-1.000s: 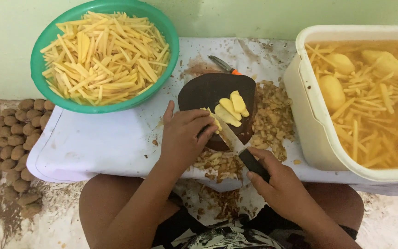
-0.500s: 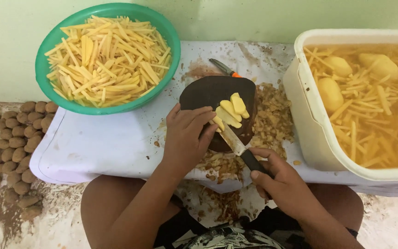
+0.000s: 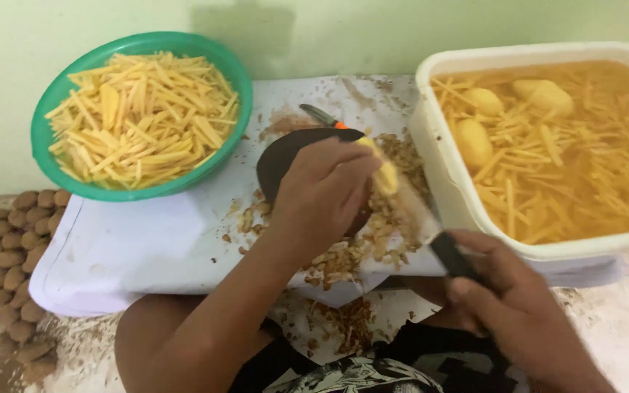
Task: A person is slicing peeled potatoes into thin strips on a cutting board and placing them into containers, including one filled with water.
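My left hand (image 3: 325,191) rests over a dark round cutting board (image 3: 279,160) on the white table (image 3: 147,240), fingers closed on yellow potato slices (image 3: 385,173) lifted at its right side. My right hand (image 3: 522,309) grips the black handle of a knife (image 3: 438,236), whose blade is blurred and points up toward the slices. Brown potato peelings (image 3: 373,233) lie around the board.
A green bowl (image 3: 52,109) heaped with cut potato sticks stands at the table's back left. A white tub (image 3: 445,182) of cloudy water with sticks and whole peeled potatoes is at right. A small orange-handled peeler (image 3: 322,116) lies behind the board. Unpeeled potatoes (image 3: 1,255) pile on the floor left.
My left hand has gathered the slices off the board and lifted them to the right. My right hand with the knife has drawn back toward me and rightward.
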